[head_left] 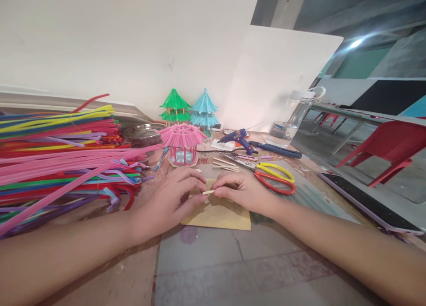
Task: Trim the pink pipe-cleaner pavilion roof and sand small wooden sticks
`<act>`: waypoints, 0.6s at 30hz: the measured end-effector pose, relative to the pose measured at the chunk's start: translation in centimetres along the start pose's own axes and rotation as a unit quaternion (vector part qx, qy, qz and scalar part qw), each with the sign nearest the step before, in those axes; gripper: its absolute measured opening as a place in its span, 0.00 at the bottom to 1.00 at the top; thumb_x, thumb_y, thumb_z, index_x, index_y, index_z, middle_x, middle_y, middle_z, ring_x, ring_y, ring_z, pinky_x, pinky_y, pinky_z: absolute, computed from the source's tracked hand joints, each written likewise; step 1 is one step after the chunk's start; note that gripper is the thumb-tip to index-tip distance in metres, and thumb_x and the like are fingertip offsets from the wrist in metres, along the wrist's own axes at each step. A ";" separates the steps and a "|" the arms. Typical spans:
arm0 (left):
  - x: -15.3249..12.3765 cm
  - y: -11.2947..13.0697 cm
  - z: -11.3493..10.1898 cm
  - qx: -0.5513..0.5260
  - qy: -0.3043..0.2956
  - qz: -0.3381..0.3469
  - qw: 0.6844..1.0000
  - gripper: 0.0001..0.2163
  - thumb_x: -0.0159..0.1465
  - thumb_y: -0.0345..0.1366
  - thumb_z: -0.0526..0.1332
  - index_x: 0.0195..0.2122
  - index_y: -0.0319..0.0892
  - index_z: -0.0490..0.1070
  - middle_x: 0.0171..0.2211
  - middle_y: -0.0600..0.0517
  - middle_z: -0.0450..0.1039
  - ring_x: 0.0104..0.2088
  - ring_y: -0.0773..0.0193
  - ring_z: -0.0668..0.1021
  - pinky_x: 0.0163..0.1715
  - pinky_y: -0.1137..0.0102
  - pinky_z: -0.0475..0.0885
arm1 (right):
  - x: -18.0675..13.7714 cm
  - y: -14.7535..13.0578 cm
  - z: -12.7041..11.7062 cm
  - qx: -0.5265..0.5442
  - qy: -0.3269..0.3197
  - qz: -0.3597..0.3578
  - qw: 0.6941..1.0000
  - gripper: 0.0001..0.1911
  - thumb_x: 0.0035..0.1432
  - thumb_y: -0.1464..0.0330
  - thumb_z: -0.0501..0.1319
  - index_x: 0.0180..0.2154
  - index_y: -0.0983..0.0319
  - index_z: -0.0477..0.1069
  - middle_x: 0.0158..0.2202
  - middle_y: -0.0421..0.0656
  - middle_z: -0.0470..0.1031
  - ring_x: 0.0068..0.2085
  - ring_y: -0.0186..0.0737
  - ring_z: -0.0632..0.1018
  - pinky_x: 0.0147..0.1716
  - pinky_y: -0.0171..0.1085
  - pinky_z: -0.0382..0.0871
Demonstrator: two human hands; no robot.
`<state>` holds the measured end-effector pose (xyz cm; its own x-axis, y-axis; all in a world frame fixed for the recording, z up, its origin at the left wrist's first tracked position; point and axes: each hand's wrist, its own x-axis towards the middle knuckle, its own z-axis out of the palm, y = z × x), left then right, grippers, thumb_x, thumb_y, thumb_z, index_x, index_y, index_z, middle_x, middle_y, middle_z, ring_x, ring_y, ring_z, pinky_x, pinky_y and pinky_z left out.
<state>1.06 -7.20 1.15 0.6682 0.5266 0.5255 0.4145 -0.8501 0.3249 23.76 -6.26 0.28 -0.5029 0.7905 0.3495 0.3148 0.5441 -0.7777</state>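
Note:
A short pale wooden stick point(208, 192) spans the gap between my fingertips. My right hand point(244, 189) pinches its right end between thumb and index finger. The thumb and fingers of my left hand point(175, 194) close around the other end. Beneath both hands lies a yellow sheet point(224, 218), which looks like sandpaper. Several similar sticks point(224, 164) are scattered just beyond my right hand. Scissors point(276, 178) with one yellow and one red handle rest beside them. A pink pavilion model point(183, 139) stands behind my left hand.
Bundles of coloured pipe cleaners point(66, 172) fill the left side. Behind stand a green pagoda model point(175, 107) and a blue one point(204, 108). A glue gun point(238, 139), dark blue pliers-like tool point(276, 149), water jug point(288, 124) and phone point(366, 201) lie rightward.

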 end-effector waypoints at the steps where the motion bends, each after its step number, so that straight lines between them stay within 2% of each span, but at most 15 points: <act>1: 0.0 0.0 0.0 0.000 -0.001 -0.001 1.000 0.08 0.71 0.39 0.54 0.40 0.44 0.71 0.45 0.50 0.71 0.48 0.60 0.73 0.49 0.64 0.67 | 0.0 0.0 0.0 -0.007 -0.002 -0.004 1.000 0.09 0.58 0.64 0.63 0.30 0.62 0.78 0.29 0.42 0.78 0.31 0.35 0.75 0.33 0.33 0.68; 8: 0.1 0.2 -0.3 0.002 -0.002 0.006 1.000 0.11 0.72 0.36 0.50 0.37 0.43 0.71 0.43 0.50 0.72 0.47 0.61 0.73 0.49 0.66 0.68 | 0.0 -0.2 0.0 -0.049 -0.017 -0.021 0.998 0.09 0.59 0.65 0.62 0.30 0.62 0.77 0.28 0.41 0.77 0.31 0.35 0.75 0.32 0.33 0.67; 11: 0.1 0.0 -0.2 0.013 0.002 -0.015 1.000 0.12 0.72 0.36 0.49 0.40 0.43 0.72 0.46 0.49 0.71 0.49 0.60 0.73 0.51 0.65 0.68 | -0.2 -0.3 0.2 -0.062 -0.008 -0.021 0.998 0.08 0.61 0.66 0.61 0.31 0.61 0.76 0.28 0.41 0.77 0.30 0.35 0.75 0.31 0.32 0.67; 13: 0.0 -0.3 0.0 0.032 0.005 -0.041 0.999 0.11 0.72 0.35 0.48 0.44 0.43 0.70 0.47 0.48 0.71 0.50 0.59 0.73 0.51 0.62 0.69 | -0.3 -0.3 0.2 -0.090 0.026 -0.030 0.995 0.08 0.62 0.67 0.59 0.33 0.61 0.76 0.28 0.41 0.77 0.31 0.36 0.76 0.32 0.33 0.68; 16: -0.1 -1.3 0.5 0.096 0.003 -0.076 0.992 0.12 0.70 0.34 0.51 0.51 0.41 0.67 0.50 0.45 0.72 0.53 0.54 0.72 0.52 0.57 0.69 | -0.3 0.3 0.2 -0.162 0.121 -0.052 0.978 0.09 0.63 0.69 0.57 0.37 0.61 0.76 0.33 0.43 0.79 0.36 0.40 0.77 0.37 0.37 0.69; 18: -0.1 -2.2 0.7 0.144 -0.020 -0.077 0.986 0.12 0.69 0.31 0.51 0.51 0.39 0.68 0.50 0.43 0.72 0.53 0.52 0.73 0.52 0.54 0.69 | -0.1 0.9 0.0 -0.193 0.165 -0.053 0.966 0.09 0.63 0.70 0.56 0.38 0.61 0.76 0.36 0.45 0.79 0.39 0.42 0.77 0.40 0.40 0.70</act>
<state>0.54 -5.37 -0.19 0.6053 0.6545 0.4531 0.6681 -0.7271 0.1579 24.10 -5.86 -0.43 -0.2850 0.7373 0.6125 0.5843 0.6402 -0.4987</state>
